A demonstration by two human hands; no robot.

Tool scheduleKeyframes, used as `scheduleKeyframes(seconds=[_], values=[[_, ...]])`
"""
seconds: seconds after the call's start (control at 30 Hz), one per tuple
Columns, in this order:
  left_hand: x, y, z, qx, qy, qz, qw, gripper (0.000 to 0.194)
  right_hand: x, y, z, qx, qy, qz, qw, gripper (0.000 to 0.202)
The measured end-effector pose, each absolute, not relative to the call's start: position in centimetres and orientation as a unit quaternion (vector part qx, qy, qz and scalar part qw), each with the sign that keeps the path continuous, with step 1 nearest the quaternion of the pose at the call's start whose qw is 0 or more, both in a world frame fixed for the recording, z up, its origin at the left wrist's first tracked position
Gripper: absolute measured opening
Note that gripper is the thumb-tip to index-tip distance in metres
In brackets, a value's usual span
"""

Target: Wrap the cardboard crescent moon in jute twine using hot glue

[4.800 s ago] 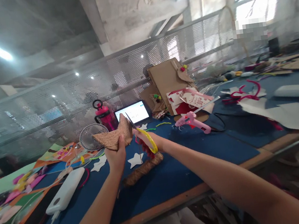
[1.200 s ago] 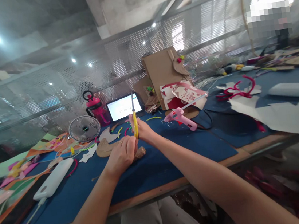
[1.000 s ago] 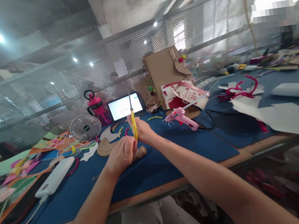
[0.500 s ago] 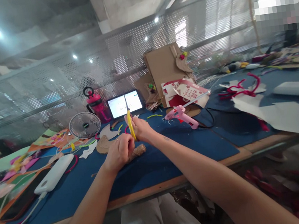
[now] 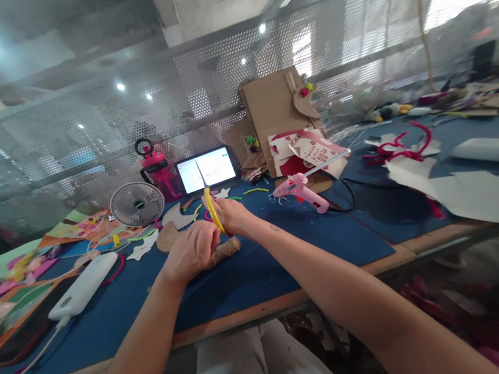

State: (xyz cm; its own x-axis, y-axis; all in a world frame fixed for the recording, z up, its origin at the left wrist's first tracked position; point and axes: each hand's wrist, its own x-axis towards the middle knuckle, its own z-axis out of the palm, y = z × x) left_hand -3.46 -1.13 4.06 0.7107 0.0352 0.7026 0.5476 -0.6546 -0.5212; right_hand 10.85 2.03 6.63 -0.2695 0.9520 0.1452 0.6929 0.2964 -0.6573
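Observation:
My right hand [image 5: 231,213] is closed on a pair of yellow-handled scissors [image 5: 212,207], whose dark blade points up and away from me. Close beside it on the left, my left hand [image 5: 193,249] is curled into a fist; whatever its fingers grip is hidden. A brown roll, perhaps of twine [image 5: 225,251], lies on the blue mat just under and right of that fist. Beyond the left hand rest a brown crescent [image 5: 168,237], partly covered, and a grey crescent shape [image 5: 178,216]. To their left is a white star cutout [image 5: 144,247].
A pink glue gun [image 5: 300,191] lies right of my hands, its cord trailing right. Behind stand a tablet [image 5: 223,164], a fan [image 5: 136,203], a pink bottle [image 5: 166,176] and cardboard [image 5: 269,108]. A white power bank [image 5: 83,285] is at left, torn white paper [image 5: 471,191] at right.
Both hands have shifted slightly left, and the scissors lean more to the left. More of the brown roll shows beside my left hand. The view has shifted a little.

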Motion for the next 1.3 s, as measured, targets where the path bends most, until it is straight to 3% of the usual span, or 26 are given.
scheduleKeyframes(seconds=[0.57,0.97,1.13,1.3], values=[[-3.9,-0.6,3.4,-0.831,-0.209,-0.390,0.338,0.011,10.9,2.7,6.0,-0.511,-0.804,0.211,0.220,0.033],[-2.5,-1.2,2.7,-0.807,-0.306,-0.474,0.173,0.007,10.9,3.0,6.3,-0.529,-0.800,0.219,0.179,0.033],[-2.2,-1.7,2.3,-0.810,-0.323,-0.482,0.085,0.014,11.1,3.1,6.4,-0.555,-0.779,0.239,0.168,0.030],[-2.3,-1.9,2.5,-0.802,-0.326,-0.489,0.106,0.012,11.2,3.5,6.3,-0.569,-0.773,0.204,0.191,0.031]])
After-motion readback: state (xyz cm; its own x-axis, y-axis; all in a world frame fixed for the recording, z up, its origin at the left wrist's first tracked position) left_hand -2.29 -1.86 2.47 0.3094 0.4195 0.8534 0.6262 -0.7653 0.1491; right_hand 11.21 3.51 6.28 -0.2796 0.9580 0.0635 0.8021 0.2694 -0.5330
